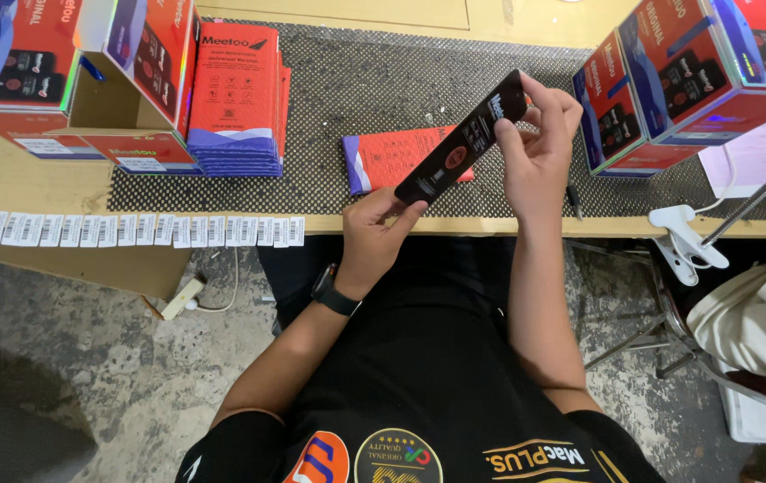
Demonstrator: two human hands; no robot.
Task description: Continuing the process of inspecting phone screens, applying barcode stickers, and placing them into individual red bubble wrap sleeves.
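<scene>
From my remote seat I see a black mesh mat [383,98] covering the wooden bench, presumably to keep goods from sliding, with red-and-blue cartons [696,72] parked at both far corners and a stack of flat red packs [238,98] kept within reach. One red pack [392,156] lies flat just beyond the hands. My left hand [374,237] pinches the near end of a slim black box [461,139] while my right hand [539,143] grips its far end, holding it tilted above the mat, likely for inspection.
</scene>
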